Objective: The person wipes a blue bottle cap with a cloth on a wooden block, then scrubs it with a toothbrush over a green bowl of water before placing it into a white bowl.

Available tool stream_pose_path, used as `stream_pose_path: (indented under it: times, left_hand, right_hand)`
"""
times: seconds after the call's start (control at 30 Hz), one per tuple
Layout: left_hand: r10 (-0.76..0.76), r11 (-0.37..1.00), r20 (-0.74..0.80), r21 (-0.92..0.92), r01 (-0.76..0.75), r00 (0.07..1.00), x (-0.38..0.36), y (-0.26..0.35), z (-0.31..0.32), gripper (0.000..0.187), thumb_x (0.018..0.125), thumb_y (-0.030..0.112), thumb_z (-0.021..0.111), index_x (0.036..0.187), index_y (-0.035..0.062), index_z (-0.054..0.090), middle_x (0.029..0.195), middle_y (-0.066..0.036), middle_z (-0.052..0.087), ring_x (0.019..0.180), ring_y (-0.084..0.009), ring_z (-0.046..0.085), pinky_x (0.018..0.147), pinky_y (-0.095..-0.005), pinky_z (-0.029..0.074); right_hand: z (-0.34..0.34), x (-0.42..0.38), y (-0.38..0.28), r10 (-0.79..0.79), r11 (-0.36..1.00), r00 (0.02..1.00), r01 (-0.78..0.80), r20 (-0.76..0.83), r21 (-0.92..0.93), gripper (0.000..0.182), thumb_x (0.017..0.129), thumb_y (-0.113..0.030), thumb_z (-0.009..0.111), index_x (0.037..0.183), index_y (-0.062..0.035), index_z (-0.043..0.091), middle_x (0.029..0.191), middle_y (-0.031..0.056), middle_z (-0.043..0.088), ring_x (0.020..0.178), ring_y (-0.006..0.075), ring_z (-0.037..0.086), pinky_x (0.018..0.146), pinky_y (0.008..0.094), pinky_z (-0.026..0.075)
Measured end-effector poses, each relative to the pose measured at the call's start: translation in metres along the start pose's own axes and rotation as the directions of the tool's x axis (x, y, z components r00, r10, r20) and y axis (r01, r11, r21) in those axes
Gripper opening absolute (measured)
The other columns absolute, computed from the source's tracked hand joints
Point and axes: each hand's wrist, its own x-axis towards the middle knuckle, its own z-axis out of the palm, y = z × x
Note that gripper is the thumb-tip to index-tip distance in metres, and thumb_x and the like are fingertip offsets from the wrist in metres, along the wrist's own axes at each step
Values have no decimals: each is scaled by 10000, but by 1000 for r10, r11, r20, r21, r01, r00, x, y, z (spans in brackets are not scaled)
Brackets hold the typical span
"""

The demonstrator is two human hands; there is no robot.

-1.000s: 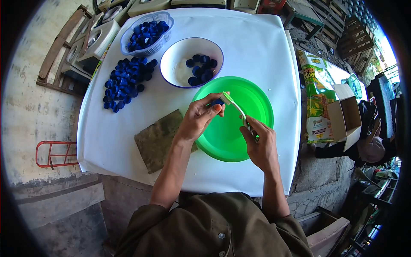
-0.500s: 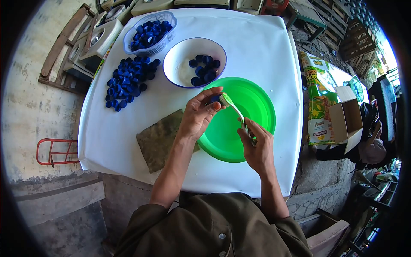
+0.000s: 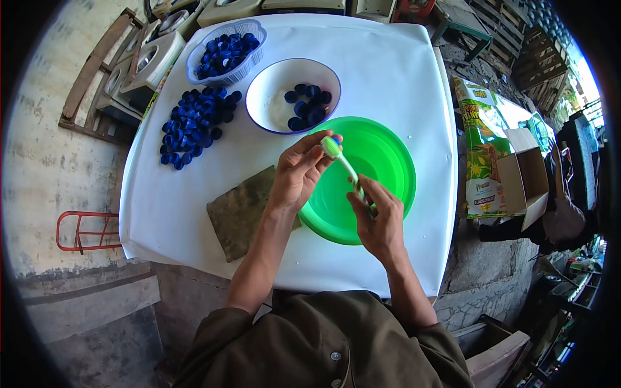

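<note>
My left hand pinches a blue bottle cap, mostly hidden behind the fingers and the brush head. In my right hand is a toothbrush with a white handle and green bristles, its head against the cap. Both hands are above the rim of a green basin. Beyond it stands a white bowl with a blue rim, several blue caps and some white stuff inside. A pile of blue caps lies to the left, below a plastic basket of more caps.
A dark, mottled flat slab lies under my left forearm on the white-covered table. An open cardboard box and a printed sack are off to the right. Another person is at the far right. A red metal frame stands left.
The toothbrush head has turned so its bristles show more, and it covers more of the cap. My right hand has shifted slightly left. The other person's arm has moved up.
</note>
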Motion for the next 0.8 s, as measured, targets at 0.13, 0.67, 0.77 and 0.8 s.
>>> stream_pose_path:
  times: [0.13,0.67,0.77,0.8]
  left_hand:
    - [81,997,47,-9,-81,996,-1,1,4,353,1010,75,576,1349,-24,578,1337,-169,618,1160,-213,627,1062,-351,479]
    - [66,986,59,149,-74,996,-3,-3,-5,338,955,33,650,1292,9,626,1356,-184,611,1227,-205,594,1083,-356,461]
    - [41,992,42,119,-46,998,-4,-2,0,343,944,20,658,1285,7,626,1354,-181,611,1218,-203,600,1097,-357,454]
    - [29,994,32,107,-32,999,-4,-2,1,344,942,18,659,1284,5,624,1355,-180,611,1215,-202,601,1103,-358,450]
  right_hand:
    - [-4,-6,4,8,1000,1000,-7,23,-24,257,893,-5,692,1144,35,650,939,183,688,722,318,664,642,373,515]
    - [-7,-7,6,26,999,1000,-26,12,-28,260,893,-21,700,1142,39,657,945,181,695,725,311,676,643,371,523]
    - [-7,-3,8,-51,997,995,45,-85,-70,257,889,-17,703,1135,42,658,945,187,697,737,328,682,650,373,529]
    - [-6,-4,6,-33,998,998,30,-61,-56,256,888,-16,702,1134,44,659,942,188,697,738,332,681,650,375,529]
